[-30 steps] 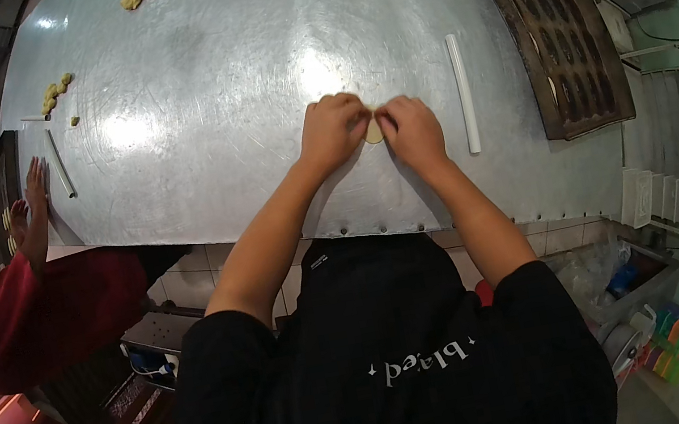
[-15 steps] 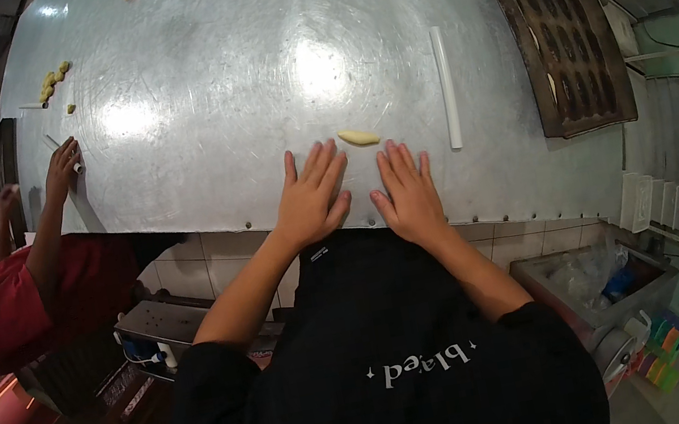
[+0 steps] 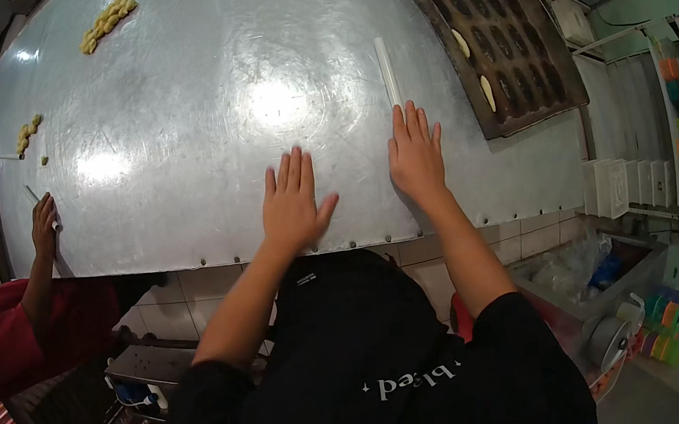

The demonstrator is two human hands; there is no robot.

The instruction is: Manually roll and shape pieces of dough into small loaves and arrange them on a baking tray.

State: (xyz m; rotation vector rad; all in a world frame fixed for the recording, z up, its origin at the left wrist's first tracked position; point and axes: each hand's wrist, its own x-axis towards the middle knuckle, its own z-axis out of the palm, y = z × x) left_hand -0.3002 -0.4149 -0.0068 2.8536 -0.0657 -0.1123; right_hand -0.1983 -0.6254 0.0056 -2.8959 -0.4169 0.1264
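My left hand (image 3: 290,201) lies palm down over the metal table, with its fingers stretched out and its thumb apart. To its right, my right hand (image 3: 417,155) reaches forward, flat with its fingers extended. Its fingertips are at the near part of a white rolling rod (image 3: 386,69), whose lower end is hidden behind the hand. Neither hand visibly grips anything. No dough piece shows between the hands; whether one lies beneath a palm I cannot tell.
A dark baking tray (image 3: 522,112) with rows of hollows stands at the right; pale dough pieces (image 3: 461,42) lie along its left side. Lumps of yellow dough (image 3: 108,24) sit at the far left. A co-worker's hand (image 3: 44,223) rests on a thin rod at the left.
The view has shifted to the right. My right hand has moved right and forward to the rod, away from my left hand. The dough piece that lay before my hands is out of sight.
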